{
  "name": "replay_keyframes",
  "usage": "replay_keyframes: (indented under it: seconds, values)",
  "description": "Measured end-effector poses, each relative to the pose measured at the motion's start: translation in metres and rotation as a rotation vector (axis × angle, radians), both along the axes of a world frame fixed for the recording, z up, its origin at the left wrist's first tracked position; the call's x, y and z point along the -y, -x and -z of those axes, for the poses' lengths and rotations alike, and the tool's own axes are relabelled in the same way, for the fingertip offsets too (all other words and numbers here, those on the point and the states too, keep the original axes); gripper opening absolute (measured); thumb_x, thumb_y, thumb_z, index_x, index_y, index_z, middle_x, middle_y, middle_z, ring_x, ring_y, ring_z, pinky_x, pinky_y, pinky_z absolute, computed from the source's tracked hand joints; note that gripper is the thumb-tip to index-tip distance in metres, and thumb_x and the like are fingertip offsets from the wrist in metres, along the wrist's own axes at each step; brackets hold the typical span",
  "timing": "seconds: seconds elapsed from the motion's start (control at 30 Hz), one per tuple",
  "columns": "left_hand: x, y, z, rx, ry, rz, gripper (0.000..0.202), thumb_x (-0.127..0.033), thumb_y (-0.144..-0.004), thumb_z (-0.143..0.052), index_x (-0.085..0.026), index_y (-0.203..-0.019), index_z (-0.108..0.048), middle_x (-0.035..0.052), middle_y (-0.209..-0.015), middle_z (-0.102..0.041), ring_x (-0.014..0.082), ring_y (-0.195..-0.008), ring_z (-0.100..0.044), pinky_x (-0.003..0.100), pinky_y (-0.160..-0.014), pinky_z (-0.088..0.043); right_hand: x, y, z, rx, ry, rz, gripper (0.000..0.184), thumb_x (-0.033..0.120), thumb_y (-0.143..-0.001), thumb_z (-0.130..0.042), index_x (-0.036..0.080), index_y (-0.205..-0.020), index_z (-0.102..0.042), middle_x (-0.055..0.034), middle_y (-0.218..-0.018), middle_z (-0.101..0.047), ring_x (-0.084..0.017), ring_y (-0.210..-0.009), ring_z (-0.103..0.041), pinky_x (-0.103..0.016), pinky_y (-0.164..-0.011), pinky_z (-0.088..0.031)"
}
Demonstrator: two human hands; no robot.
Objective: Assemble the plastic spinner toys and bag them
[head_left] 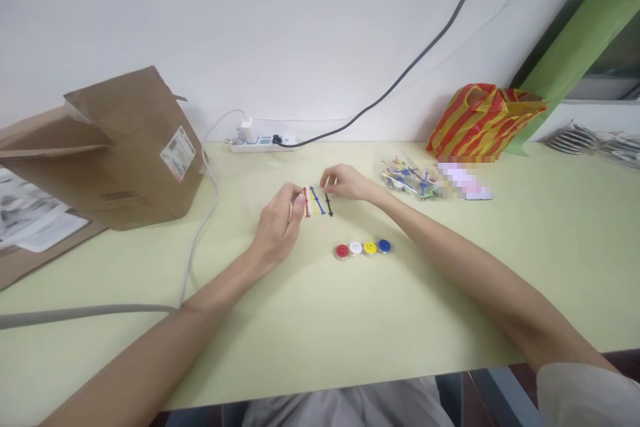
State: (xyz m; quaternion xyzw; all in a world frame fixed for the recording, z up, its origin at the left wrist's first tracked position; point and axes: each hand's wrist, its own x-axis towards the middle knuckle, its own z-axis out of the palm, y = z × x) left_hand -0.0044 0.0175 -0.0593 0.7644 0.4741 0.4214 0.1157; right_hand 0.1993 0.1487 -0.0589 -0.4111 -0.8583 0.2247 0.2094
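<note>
Several thin coloured sticks lie side by side on the pale green table (320,320): a red stick (306,202), a yellow stick (313,203), a blue stick (317,200) and a black stick (329,205). My left hand (278,225) rests just left of them, fingers curled, thumb and fingertips touching the red stick. My right hand (345,182) sits behind the row, fingers pinched near the top of the black stick. In front lie a red disc (342,251), a white disc (355,248), a yellow disc (370,247) and a blue disc (384,245) in a row.
A brown cardboard box (130,147) stands at the left, with papers (30,213) beside it. A power strip (263,140) with cables lies by the wall. A clear bag of coloured parts (407,180) and a red-yellow striped bag (483,120) sit at the back right.
</note>
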Motion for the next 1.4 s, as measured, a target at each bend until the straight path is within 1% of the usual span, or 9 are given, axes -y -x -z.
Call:
replay_keyframes:
  seconds: [0.1,0.27,0.47,0.6,0.73,0.93,1.13,1.27,1.4]
  values:
    - [0.000,0.000,0.000,-0.004,0.010,-0.003,0.027,-0.038,-0.109,-0.032,-0.021,-0.096,-0.049,0.0016,-0.083,-0.057,0.0168,-0.078,-0.055,0.030,-0.070,-0.037,0.002,-0.002,-0.007,0.097,0.082,-0.145,0.013,0.013,-0.082,-0.073,0.012,-0.095,-0.075,-0.0047,-0.086,-0.073,-0.012,-0.071,-0.062,-0.021,-0.066,-0.044]
    - [-0.001,0.000,0.001,-0.004,0.017,-0.001,0.027,-0.038,-0.109,-0.032,-0.021,-0.097,-0.049,0.0016,-0.084,-0.058,0.0168,-0.077,-0.056,0.029,-0.070,-0.037,0.005,0.002,-0.003,0.098,0.089,-0.094,0.004,0.009,-0.080,-0.071,0.011,-0.083,-0.072,-0.0037,-0.079,-0.070,-0.013,-0.069,-0.059,-0.022,-0.064,-0.043]
    - [-0.002,0.000,0.001,-0.012,0.038,-0.003,0.026,-0.039,-0.108,-0.033,-0.022,-0.097,-0.049,-0.0009,-0.079,-0.058,0.0158,-0.072,-0.055,0.029,-0.069,-0.038,0.002,0.010,0.010,-0.028,0.048,-0.126,0.012,0.007,-0.082,-0.069,0.012,-0.092,-0.070,-0.0013,-0.077,-0.066,-0.012,-0.067,-0.057,-0.023,-0.066,-0.043]
    - [-0.006,0.001,0.003,-0.009,0.042,-0.009,0.022,-0.042,-0.105,-0.044,-0.022,-0.100,-0.052,-0.0026,-0.077,-0.060,0.0152,-0.071,-0.056,0.028,-0.071,-0.040,0.004,0.010,0.009,-0.084,0.082,-0.174,0.017,0.004,-0.080,-0.068,0.012,-0.095,-0.068,-0.0020,-0.080,-0.068,-0.012,-0.070,-0.061,-0.023,-0.066,-0.046]
    - [-0.009,0.000,0.008,-0.025,0.064,-0.019,0.019,-0.041,-0.099,-0.057,-0.023,-0.103,-0.057,-0.0021,-0.080,-0.064,0.0158,-0.072,-0.058,0.029,-0.073,-0.043,0.007,0.000,-0.009,-0.156,0.154,-0.233,0.020,0.007,-0.082,-0.068,0.014,-0.101,-0.066,-0.0028,-0.083,-0.072,-0.013,-0.071,-0.065,-0.023,-0.067,-0.049]
    - [-0.008,-0.004,0.007,0.006,0.093,-0.029,0.024,-0.039,-0.095,-0.064,-0.025,-0.108,-0.048,-0.0046,-0.080,-0.067,0.0154,-0.072,-0.061,0.029,-0.073,-0.045,0.027,-0.010,-0.052,-0.218,0.377,-0.496,0.025,0.036,-0.091,-0.070,0.013,-0.100,-0.069,-0.0060,-0.083,-0.074,-0.015,-0.071,-0.067,-0.025,-0.064,-0.053]
    - [0.001,-0.009,0.000,0.161,0.038,-0.091,0.030,-0.041,-0.088,-0.070,-0.024,-0.091,-0.045,-0.0046,-0.077,-0.062,0.0146,-0.071,-0.061,0.028,-0.070,-0.045,0.043,0.000,-0.069,-0.215,0.466,-0.599,0.027,0.036,-0.081,-0.082,0.012,-0.086,-0.069,-0.0052,-0.078,-0.073,-0.013,-0.070,-0.066,-0.024,-0.065,-0.053]
    - [0.009,-0.013,-0.001,0.247,0.056,-0.060,0.041,-0.044,-0.085,-0.074,-0.023,-0.076,-0.040,-0.0042,-0.072,-0.055,0.0141,-0.068,-0.058,0.027,-0.065,-0.044,0.060,-0.006,-0.064,-0.372,0.511,-0.564,0.025,0.031,-0.083,-0.080,0.013,-0.094,-0.067,-0.0038,-0.080,-0.072,-0.013,-0.073,-0.066,-0.025,-0.069,-0.053]
    - [0.022,-0.024,-0.004,0.262,0.060,0.053,0.038,-0.044,-0.086,-0.074,-0.021,-0.074,-0.045,-0.0039,-0.070,-0.053,0.0136,-0.067,-0.054,0.028,-0.067,-0.043,0.096,-0.019,-0.042,-0.655,0.592,-0.423,0.032,0.034,-0.078,-0.085,0.015,-0.096,-0.066,-0.0027,-0.085,-0.070,-0.013,-0.073,-0.064,-0.028,-0.072,-0.054]
